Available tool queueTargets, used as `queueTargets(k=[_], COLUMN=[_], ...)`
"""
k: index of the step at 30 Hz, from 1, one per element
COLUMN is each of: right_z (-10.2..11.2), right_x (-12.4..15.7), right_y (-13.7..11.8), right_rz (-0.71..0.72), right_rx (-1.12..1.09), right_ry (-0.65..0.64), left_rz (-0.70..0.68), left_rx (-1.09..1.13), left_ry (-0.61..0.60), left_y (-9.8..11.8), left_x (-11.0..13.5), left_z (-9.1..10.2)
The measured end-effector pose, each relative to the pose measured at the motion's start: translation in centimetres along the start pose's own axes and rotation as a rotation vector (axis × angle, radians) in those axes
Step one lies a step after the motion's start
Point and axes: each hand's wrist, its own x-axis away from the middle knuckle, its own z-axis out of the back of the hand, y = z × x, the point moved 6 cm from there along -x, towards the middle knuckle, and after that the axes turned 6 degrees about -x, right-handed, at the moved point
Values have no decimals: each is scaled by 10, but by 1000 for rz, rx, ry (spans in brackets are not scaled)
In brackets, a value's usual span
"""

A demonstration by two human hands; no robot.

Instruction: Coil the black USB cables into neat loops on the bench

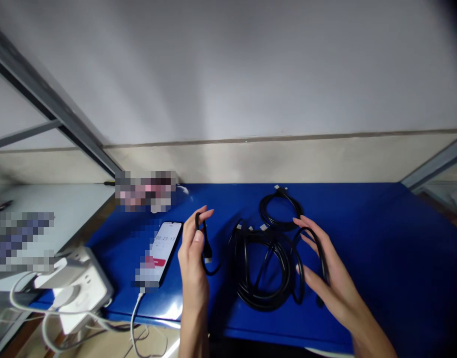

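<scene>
My left hand (193, 258) pinches one end of a thin black cable (205, 248), thumb pressed against it near the plug. My right hand (323, 271) has its fingers curled round another stretch of black cable (321, 251) that runs across the palm. Between the hands a loose bundle of black cables (263, 271) lies on the blue table top (381, 248). A smaller coiled black cable (280, 211) rests just behind the bundle.
A phone (164, 251) with a lit timer screen lies left of my left hand, plugged into a white lead. A white power strip (77, 286) with white cords sits at the table's left edge. Metal frame bars rise at both sides; a wall stands behind.
</scene>
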Motion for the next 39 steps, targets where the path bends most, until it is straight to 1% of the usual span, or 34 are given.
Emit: queueTargets(k=[2, 6, 10, 13, 17, 20, 23, 25, 28, 30, 33, 36, 39], right_z=[7, 19, 23, 24, 26, 26, 26, 23, 17, 14, 8, 9, 20], right_x=[6, 16, 26, 32, 32, 25, 15, 9, 1, -4, -13, -17, -11], right_y=[5, 13, 21, 27, 33, 37, 35, 26, 2, -17, -38, -47, -46], right_rz=[-26, -58, -97, -110, -109, -140, -106, -46, 15, 58, 78, 82, 100], right_rx=[23, 24, 3, -21, -83, -166, -325, -426, -493, -544, -584, -587, -578], right_ry=[-64, -106, -147, -157, -132, -44, 113, 198, 292, 373, 426, 487, 571], left_rz=[0, 14, 23, 65, 105, 101, 63, 34, 10, 4, -16, -59, -86], left_rx=[-8, -1, 30, 38, 60, 50, 52, 129, 274, 306, 309, 333, 350], left_ry=[2, 24, 59, 85, 97, 101, 122, 148, 173, 172, 195, 208, 200], left_y=[-1, -4, -4, -7, -11, -11, -8, -4, 2, 8, 16, 20, 18], left_x=[0, 1, 1, 2, 1, 1, 2, 4, 7, 8, 9, 7, 3], left_z=[1, 2, 2, 3, 5, 6, 5, 4, 0, -2, 0, 7, 15])
